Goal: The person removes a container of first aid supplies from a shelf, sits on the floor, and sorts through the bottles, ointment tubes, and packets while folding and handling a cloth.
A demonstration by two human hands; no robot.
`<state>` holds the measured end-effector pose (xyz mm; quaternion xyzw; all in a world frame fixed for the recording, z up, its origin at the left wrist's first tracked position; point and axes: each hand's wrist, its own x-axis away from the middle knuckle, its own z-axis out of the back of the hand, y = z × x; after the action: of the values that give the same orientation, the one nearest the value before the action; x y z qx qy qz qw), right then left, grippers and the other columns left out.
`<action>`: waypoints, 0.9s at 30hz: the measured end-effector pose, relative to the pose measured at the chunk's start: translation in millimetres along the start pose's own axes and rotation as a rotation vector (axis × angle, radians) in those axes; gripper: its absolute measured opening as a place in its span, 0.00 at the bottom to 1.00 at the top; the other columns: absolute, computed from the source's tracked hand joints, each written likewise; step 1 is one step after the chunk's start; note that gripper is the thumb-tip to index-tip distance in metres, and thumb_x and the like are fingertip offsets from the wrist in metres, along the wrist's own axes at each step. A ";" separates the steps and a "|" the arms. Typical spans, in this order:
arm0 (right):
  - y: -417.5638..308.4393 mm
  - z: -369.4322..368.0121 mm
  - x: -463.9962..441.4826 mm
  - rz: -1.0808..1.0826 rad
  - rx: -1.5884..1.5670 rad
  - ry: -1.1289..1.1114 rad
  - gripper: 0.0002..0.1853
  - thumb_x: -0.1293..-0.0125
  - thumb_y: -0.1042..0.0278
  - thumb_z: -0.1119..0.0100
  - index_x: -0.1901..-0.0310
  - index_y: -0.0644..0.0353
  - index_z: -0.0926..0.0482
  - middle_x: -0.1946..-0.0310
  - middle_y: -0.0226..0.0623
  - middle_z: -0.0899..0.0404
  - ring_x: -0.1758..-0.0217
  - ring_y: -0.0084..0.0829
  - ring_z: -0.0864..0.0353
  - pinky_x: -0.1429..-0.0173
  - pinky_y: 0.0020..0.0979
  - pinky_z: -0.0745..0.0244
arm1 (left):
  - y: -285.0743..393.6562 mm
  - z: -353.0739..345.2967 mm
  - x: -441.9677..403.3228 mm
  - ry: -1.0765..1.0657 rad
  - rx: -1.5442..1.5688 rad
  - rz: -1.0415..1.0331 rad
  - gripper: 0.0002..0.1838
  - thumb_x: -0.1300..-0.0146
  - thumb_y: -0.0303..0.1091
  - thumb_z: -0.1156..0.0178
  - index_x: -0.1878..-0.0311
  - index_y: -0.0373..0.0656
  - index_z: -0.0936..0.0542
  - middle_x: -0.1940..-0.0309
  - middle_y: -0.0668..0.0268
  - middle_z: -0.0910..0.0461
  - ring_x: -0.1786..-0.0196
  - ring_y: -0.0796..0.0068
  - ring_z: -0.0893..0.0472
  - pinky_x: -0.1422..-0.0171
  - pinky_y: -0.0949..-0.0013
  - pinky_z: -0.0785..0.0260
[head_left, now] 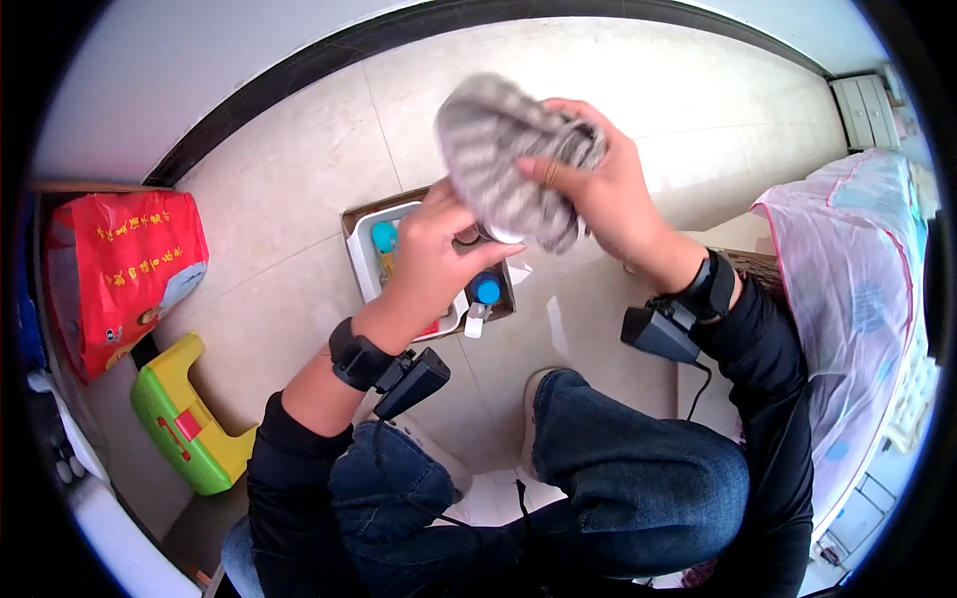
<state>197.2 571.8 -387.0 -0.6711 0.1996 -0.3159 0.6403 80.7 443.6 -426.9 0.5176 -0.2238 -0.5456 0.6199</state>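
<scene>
1. The grey-and-white striped cloth item (508,149) is held up between both hands, above the white tray (360,261); it is motion-blurred, so it may be a soft shoe or a small cap.
2. Its long axis slants from a rounded end, above and beyond the left fingertips, down to a narrower end between the two hands. A gathered, darker edge lies beside the right fingers.
3. The left hand (436,244) has its fingers drawn in narrowly at the item's lower left edge, with a small white rounded piece (504,235) next to the thumb and fingertips.
4. The right hand (604,191) grips the cloth, thumb flat across the stripes and fingers around the gathered edge.
5. Below the left fingers, the blue cap (485,289) shows no readable print.
6. Well apart, left of the left fingers, the red bag (135,264) carries yellow Chinese characters, turned and too distorted to read surely. No brand can be read on the cloth.
</scene>
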 end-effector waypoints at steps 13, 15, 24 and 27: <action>0.7 27.9 -8.0 0.026 -0.017 -0.041 0.24 0.59 0.85 0.48 0.55 0.61 0.28 0.65 0.33 0.25 0.63 0.21 0.26 0.57 0.23 0.30 | -2.1 28.1 -19.2 0.106 0.448 0.395 0.16 0.42 0.30 0.44 0.54 0.30 0.28 0.63 0.62 0.24 0.60 0.78 0.25 0.55 0.76 0.30; -4.5 20.2 -3.5 0.161 0.054 -0.101 0.27 0.61 0.85 0.48 0.53 0.59 0.29 0.61 0.34 0.26 0.59 0.23 0.27 0.53 0.24 0.31 | -1.6 25.9 -20.7 0.105 0.559 0.406 0.16 0.42 0.30 0.45 0.53 0.30 0.29 0.62 0.62 0.24 0.59 0.77 0.25 0.55 0.75 0.30; 1.0 3.3 8.8 0.465 0.338 -0.310 0.33 0.61 0.83 0.47 0.46 0.55 0.31 0.58 0.39 0.28 0.54 0.35 0.27 0.50 0.29 0.32 | 1.0 25.5 -15.3 0.152 0.766 0.496 0.18 0.38 0.31 0.49 0.49 0.30 0.32 0.60 0.59 0.25 0.61 0.73 0.23 0.59 0.73 0.26; 11.5 9.4 6.7 -0.223 -0.249 -0.217 0.22 0.59 0.82 0.53 0.56 0.71 0.30 0.69 0.43 0.23 0.66 0.35 0.22 0.54 0.28 0.28 | 4.0 32.9 -15.3 0.117 0.776 0.485 0.18 0.38 0.34 0.50 0.50 0.30 0.32 0.60 0.59 0.25 0.61 0.73 0.23 0.61 0.72 0.26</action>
<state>210.0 573.1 -397.1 -0.7930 0.0912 -0.2837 0.5313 50.1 443.9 -406.9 0.6740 -0.4909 -0.2306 0.5015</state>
